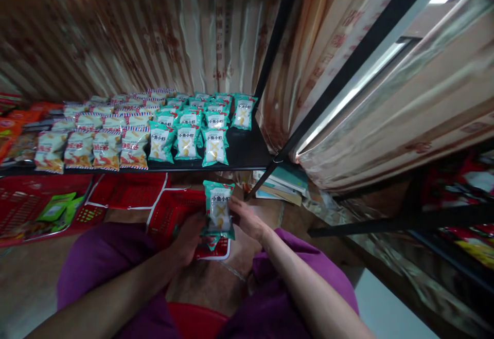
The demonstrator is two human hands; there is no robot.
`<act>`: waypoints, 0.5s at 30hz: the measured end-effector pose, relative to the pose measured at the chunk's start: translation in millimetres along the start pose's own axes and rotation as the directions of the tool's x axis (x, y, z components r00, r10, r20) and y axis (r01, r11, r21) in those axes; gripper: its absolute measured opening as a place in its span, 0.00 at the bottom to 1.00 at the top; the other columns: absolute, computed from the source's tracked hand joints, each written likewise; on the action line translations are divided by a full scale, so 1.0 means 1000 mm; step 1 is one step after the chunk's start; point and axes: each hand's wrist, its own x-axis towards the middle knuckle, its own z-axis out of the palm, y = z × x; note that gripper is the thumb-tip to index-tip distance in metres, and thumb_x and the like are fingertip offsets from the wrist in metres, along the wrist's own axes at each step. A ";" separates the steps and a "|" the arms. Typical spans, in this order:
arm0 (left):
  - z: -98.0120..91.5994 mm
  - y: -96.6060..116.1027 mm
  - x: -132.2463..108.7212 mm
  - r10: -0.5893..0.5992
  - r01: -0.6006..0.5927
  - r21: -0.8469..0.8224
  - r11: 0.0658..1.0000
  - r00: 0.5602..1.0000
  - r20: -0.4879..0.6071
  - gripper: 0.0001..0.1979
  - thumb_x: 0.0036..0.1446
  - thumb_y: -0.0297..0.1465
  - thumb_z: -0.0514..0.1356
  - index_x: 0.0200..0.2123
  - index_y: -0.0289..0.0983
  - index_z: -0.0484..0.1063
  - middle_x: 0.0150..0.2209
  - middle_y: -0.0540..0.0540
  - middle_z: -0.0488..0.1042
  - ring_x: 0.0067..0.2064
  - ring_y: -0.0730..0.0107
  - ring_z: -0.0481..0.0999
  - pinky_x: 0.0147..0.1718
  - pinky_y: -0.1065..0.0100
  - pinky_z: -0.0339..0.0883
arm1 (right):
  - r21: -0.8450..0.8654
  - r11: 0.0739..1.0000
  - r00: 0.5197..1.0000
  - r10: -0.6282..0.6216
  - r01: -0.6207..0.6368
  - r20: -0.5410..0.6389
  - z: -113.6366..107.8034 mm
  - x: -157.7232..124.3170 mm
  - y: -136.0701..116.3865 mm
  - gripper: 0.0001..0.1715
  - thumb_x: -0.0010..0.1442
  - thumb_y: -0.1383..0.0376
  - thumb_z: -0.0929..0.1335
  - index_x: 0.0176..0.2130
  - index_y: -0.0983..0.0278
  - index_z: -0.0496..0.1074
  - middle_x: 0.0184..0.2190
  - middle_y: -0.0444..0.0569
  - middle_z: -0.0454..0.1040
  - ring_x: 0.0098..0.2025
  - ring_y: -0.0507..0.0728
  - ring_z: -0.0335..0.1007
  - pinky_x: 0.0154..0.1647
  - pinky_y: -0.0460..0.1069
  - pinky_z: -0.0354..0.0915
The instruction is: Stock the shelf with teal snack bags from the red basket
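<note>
In the head view my right hand (247, 218) grips the right edge of a teal-and-white snack bag (219, 209), held upright just below the shelf's front edge. My left hand (190, 237) is closed at the lower left of that bag, its fingers shadowed and partly hidden. Part of a second teal snack bag (210, 241) shows under the first, close to my left hand. Both hands are over a red plastic basket (223, 249) on the floor between my knees. On the black shelf (247, 148) stand rows of matching teal bags (187, 142).
Left of the teal bags stand rows of orange-and-white snack bags (106, 148). Another red basket (83, 214) holds green packets (57, 208). A black shelf post (287, 146) rises at the right, with flattened cartons (283, 182) by its foot. Curtains (216, 30) hang behind.
</note>
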 end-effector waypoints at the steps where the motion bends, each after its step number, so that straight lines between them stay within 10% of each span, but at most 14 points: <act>1: 0.003 -0.002 0.003 -0.029 0.029 0.009 1.000 0.999 0.015 0.09 0.46 0.36 0.60 0.29 0.37 0.72 0.32 0.45 0.75 0.34 0.64 0.74 0.27 0.66 0.69 | 0.033 0.999 1.000 -0.009 0.010 -0.015 0.000 0.001 0.000 0.28 0.47 0.50 0.73 0.45 0.61 0.72 0.40 0.48 0.77 0.43 0.59 0.72 0.43 0.52 0.67; 5: 0.000 0.001 0.022 -0.058 0.054 0.082 0.995 0.997 0.046 0.08 0.37 0.32 0.64 0.22 0.36 0.68 0.22 0.49 0.71 0.27 0.67 0.71 0.25 0.68 0.66 | 0.080 0.996 0.997 -0.033 0.038 -0.067 -0.003 0.008 0.006 0.25 0.48 0.53 0.74 0.43 0.61 0.72 0.39 0.47 0.77 0.43 0.59 0.73 0.44 0.51 0.67; 15: -0.026 0.016 0.066 0.094 -0.089 -0.043 0.995 0.988 0.126 0.20 0.41 0.42 0.66 0.36 0.35 0.72 0.36 0.45 0.76 0.39 0.65 0.74 0.38 0.66 0.68 | -0.054 0.988 0.989 0.140 -0.143 -0.055 -0.010 0.025 0.025 0.30 0.50 0.51 0.73 0.49 0.62 0.70 0.38 0.49 0.77 0.38 0.58 0.75 0.41 0.52 0.68</act>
